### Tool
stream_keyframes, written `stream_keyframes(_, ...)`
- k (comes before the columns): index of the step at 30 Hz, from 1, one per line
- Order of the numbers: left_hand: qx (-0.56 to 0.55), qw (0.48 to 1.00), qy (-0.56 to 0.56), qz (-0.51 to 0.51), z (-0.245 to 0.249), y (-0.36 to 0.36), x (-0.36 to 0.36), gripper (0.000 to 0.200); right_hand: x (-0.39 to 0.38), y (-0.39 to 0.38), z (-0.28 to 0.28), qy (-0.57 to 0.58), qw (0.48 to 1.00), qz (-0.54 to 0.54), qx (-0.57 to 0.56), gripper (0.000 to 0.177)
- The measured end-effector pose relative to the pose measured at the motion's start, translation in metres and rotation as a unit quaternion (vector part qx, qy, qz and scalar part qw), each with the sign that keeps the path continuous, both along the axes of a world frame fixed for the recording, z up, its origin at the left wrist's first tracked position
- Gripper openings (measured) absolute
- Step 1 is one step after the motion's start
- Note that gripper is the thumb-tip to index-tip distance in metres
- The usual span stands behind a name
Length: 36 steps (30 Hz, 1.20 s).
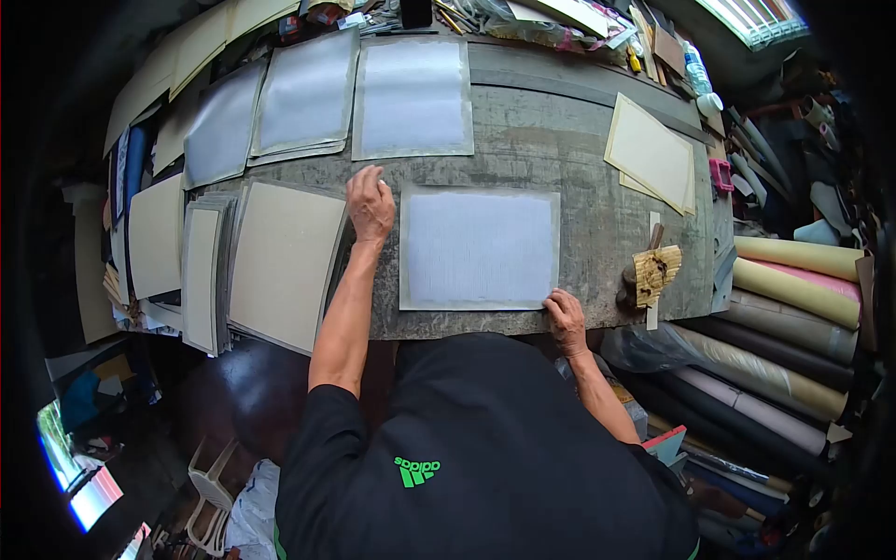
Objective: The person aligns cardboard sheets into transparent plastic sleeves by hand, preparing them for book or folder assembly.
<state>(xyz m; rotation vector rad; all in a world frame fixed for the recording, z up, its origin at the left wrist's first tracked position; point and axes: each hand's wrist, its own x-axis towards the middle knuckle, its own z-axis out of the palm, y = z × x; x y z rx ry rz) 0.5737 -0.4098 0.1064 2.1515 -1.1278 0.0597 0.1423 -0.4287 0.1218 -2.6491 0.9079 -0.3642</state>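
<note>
Lying between hands: grey sheet (pixel 479 247); left hand (pixel 370 203), right hand (pixel 566 319) at opposite corners.

- Four grey-coated rectangular sheets (pixel 478 247).
- Two bare hands: left hand (pixel 371 205), right hand (pixel 565 317).
- One pale-bristled wooden brush (pixel 655 271).
- At least six long rolls of sheet material (pixel 798 254).
- One clear plastic bottle (pixel 695 67).

We see a pale blue-grey sheet (pixel 480 246) with olive borders on the mottled grey worktable (pixel 579 154), cream sheets (pixel 651 154) at right, and rolls (pixel 798 280) in yellow, pink, black.
</note>
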Motion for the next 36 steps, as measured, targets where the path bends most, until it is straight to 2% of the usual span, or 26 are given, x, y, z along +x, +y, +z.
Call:
stream_keyframes(1, 0.004, 0.998, -0.052, -0.043, 0.0, 0.001, -0.018, 0.027, -0.001, 0.001, -0.002, -0.012, 0.999, -0.036, -0.007, 0.022)
stream_keyframes(3, 0.031, 0.985, -0.087, -0.145, 0.0, 0.001, -0.065, 0.03, -0.001, -0.001, -0.003, -0.021, 0.998, -0.062, -0.02, 0.023)
stream_keyframes(5, 0.103, 0.965, -0.051, -0.235, -0.001, 0.007, -0.118, 0.042, 0.0, -0.007, -0.002, -0.024, 0.998, -0.05, -0.013, 0.02)
stream_keyframes(6, 0.099, 0.964, -0.054, -0.242, -0.005, 0.015, -0.135, 0.042, 0.0, -0.009, -0.004, -0.022, 0.999, -0.041, -0.012, 0.021)
stream_keyframes(8, 0.168, 0.954, -0.028, -0.247, -0.016, 0.026, -0.165, 0.056, -0.001, -0.012, -0.002, -0.024, 0.999, -0.035, -0.009, 0.022)
stream_keyframes(12, 0.192, 0.944, -0.063, -0.263, -0.03, 0.03, -0.155, 0.064, -0.009, -0.018, 0.011, -0.022, 0.999, -0.022, 0.007, 0.028)
stream_keyframes(15, 0.204, 0.943, -0.06, -0.256, -0.03, 0.024, -0.141, 0.063, -0.011, -0.045, 0.034, -0.011, 1.0, -0.013, 0.026, 0.029)
stream_keyframes(19, 0.205, 0.944, -0.05, -0.253, -0.027, 0.021, -0.139, 0.062, 0.0, -0.14, 0.063, -0.055, 0.994, -0.099, -0.005, 0.028)
stream_keyframes(21, 0.229, 0.941, -0.073, -0.238, -0.022, 0.021, -0.144, 0.062, 0.004, -0.199, 0.052, -0.023, 0.991, -0.121, -0.05, 0.029)
stream_keyframes(24, 0.228, 0.955, -0.04, -0.185, -0.014, 0.021, -0.156, 0.062, 0.017, -0.277, 0.017, -0.002, 0.986, -0.164, -0.019, 0.036)
stream_keyframes(26, 0.224, 0.96, -0.035, -0.164, -0.011, 0.025, -0.159, 0.063, 0.034, -0.316, -0.006, 0.047, 0.964, -0.26, -0.015, 0.056)
stream_keyframes(27, 0.221, 0.964, -0.028, -0.146, -0.011, 0.029, -0.163, 0.064, 0.043, -0.331, -0.015, 0.047, 0.966, -0.254, -0.013, 0.056)
stream_keyframes(29, 0.219, 0.968, -0.005, -0.122, -0.001, 0.038, -0.167, 0.062, 0.062, -0.354, -0.03, 0.088, 0.931, -0.352, -0.029, 0.076)
stream_keyframes(30, 0.212, 0.973, 0.017, -0.09, 0.003, 0.044, -0.169, 0.061, 0.065, -0.364, -0.031, 0.097, 0.927, -0.363, 0.009, 0.085)
stream_keyframes(34, 0.194, 0.98, 0.04, -0.018, 0.013, 0.059, -0.171, 0.061, 0.067, -0.384, -0.028, 0.117, 0.907, -0.394, 0.091, 0.08)
stream_keyframes(36, 0.193, 0.979, 0.061, -0.013, 0.015, 0.061, -0.171, 0.061, 0.065, -0.387, -0.024, 0.119, 0.908, -0.387, 0.109, 0.078)
